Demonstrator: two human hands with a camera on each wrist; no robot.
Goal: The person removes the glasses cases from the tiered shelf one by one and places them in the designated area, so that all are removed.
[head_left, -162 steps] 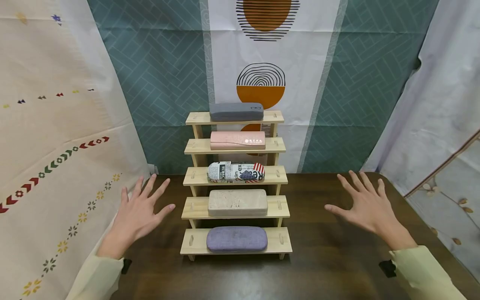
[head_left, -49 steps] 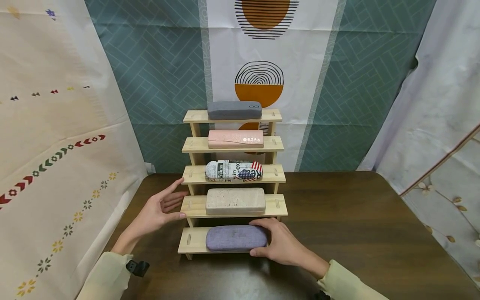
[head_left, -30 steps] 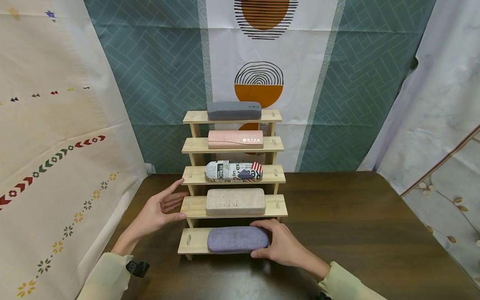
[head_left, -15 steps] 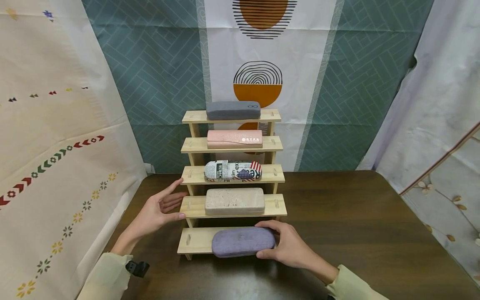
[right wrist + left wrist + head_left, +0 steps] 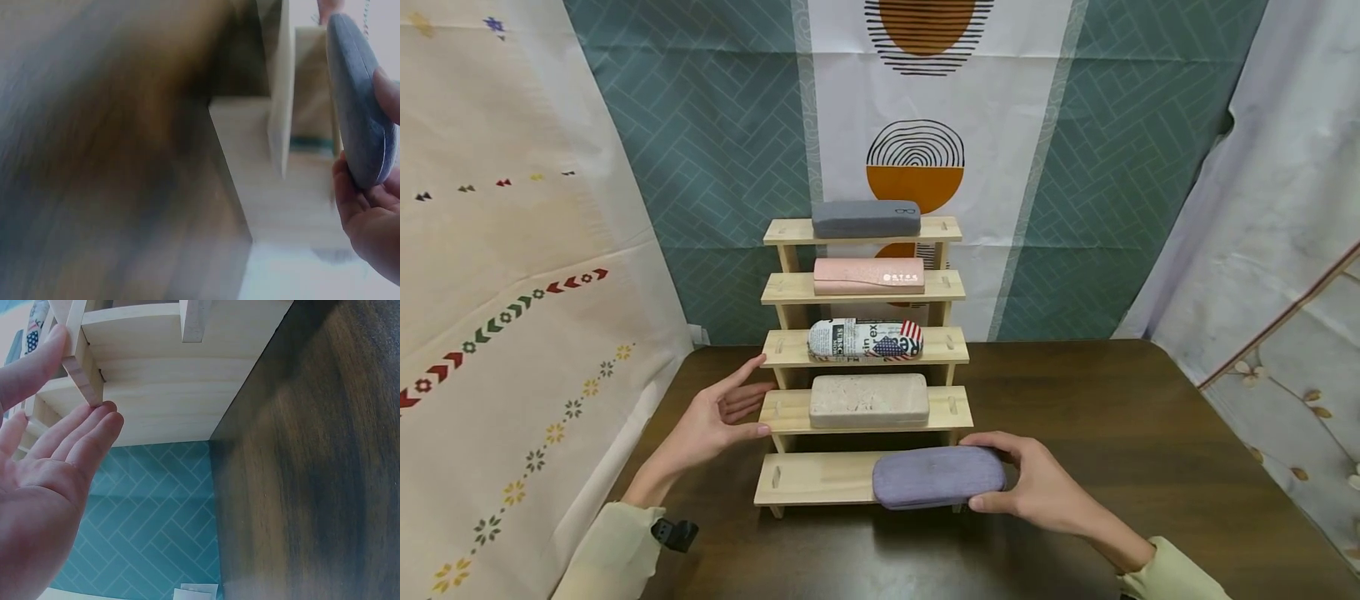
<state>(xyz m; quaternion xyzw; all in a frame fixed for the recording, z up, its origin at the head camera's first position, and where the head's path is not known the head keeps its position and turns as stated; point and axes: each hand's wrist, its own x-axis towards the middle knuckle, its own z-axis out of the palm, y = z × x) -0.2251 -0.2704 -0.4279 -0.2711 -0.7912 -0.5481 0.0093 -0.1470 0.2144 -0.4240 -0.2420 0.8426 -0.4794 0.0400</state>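
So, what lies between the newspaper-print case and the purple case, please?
The beige case, on the wooden shelf below the newspaper-print case and above the purple case, as the head view shows.

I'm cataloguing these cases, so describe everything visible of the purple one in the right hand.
The purple case is oblong with rounded ends and a streaked, fabric-like surface. It is closed; a seam runs along its side in the right wrist view. The right hand grips one end between thumb and fingers. It is held nearly level at the right part of the bottom wooden shelf and appears raised above it.
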